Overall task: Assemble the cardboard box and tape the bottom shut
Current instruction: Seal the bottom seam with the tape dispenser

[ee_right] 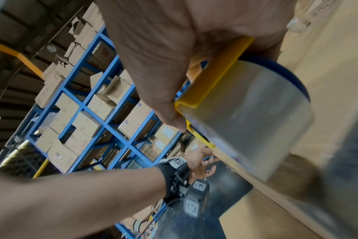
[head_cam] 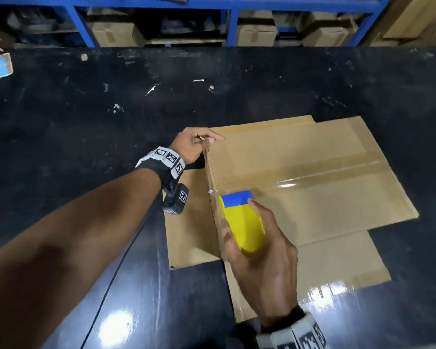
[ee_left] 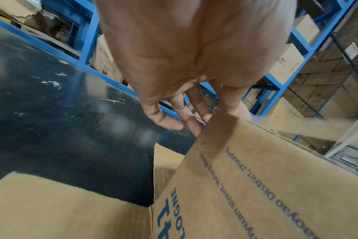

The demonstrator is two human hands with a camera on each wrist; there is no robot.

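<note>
Head view: the cardboard box [head_cam: 300, 177] stands bottom-up right of centre on the black tabletop [head_cam: 86, 102], its loose flaps splayed flat around it. A glossy strip of clear tape [head_cam: 320, 170] runs along the middle seam toward the right. The left hand [head_cam: 194, 144] holds the box's upper-left corner, thumb on top and fingers curled over the edge. The right hand [head_cam: 259, 250] is wrapped around a yellow and blue tape dispenser [head_cam: 242, 220], set at the box's left edge, low in the frame.

Left wrist view: the left hand's fingers [ee_left: 180, 113] hook down beside the corner of the printed side wall [ee_left: 255, 186]; a lower flap [ee_left: 61, 210] lies flat at lower left.

Right wrist view: the right hand's thumb [ee_right: 164, 97] clamps the dispenser's yellow frame [ee_right: 210, 84], with the clear tape roll [ee_right: 251, 119] pressed against the cardboard.

The box looks light and hollow, so it would slide or flex under the pull; stiff corners and folded edges are the best places to brace it. The tape is thin and sticky and could wrinkle if tension slackens.
</note>
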